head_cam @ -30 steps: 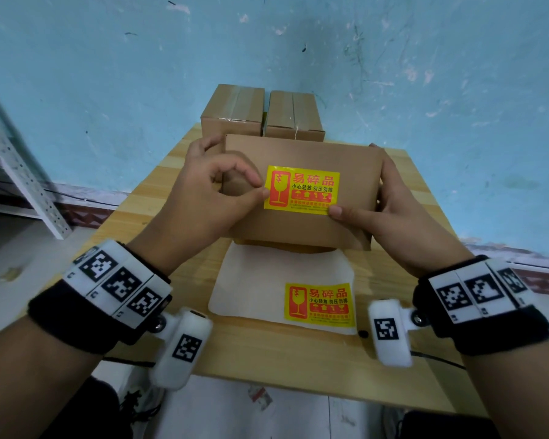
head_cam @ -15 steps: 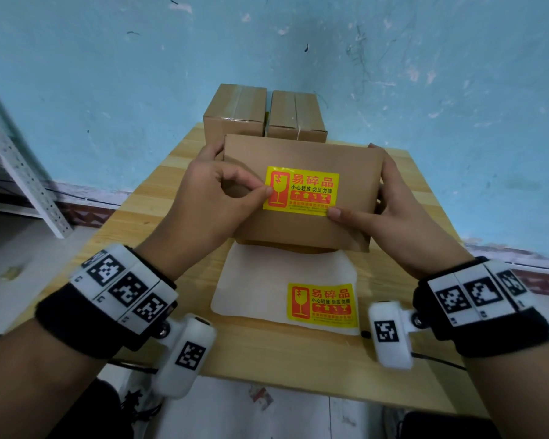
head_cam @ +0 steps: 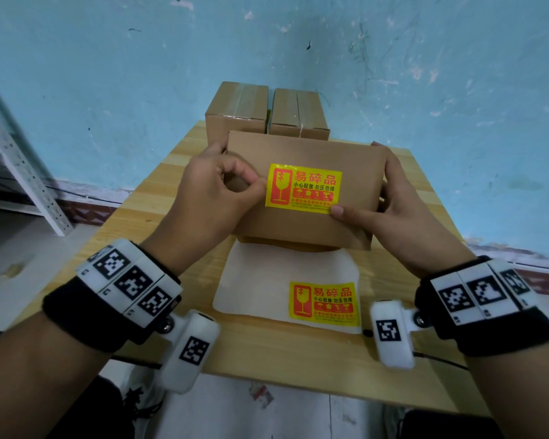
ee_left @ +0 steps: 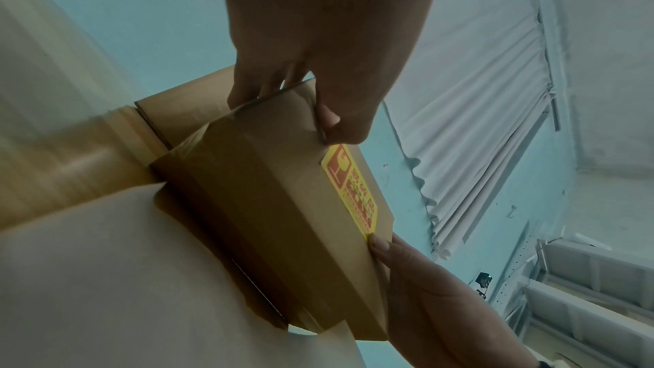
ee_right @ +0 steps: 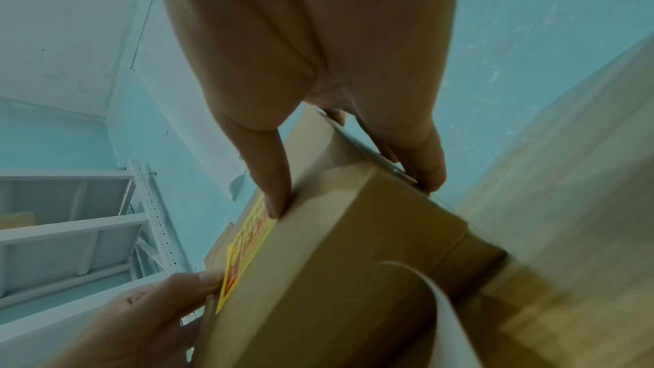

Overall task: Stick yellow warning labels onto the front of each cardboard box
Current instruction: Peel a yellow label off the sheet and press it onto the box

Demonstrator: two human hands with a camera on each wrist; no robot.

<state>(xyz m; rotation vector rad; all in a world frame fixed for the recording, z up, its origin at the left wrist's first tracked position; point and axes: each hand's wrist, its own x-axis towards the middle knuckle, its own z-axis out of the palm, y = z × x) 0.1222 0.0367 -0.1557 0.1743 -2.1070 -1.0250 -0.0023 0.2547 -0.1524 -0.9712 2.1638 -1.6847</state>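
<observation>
A scuffed blue wall (head_cam: 108, 74) stood behind the wooden table (head_cam: 298, 353); grey metal shelving (head_cam: 19, 172) stood left, on pale floor (head_cam: 23, 248).

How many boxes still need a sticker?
One label is on the front box; the left hand and right hand press its corners. Two back boxes show none. One spare label waits on the sheet.
</observation>
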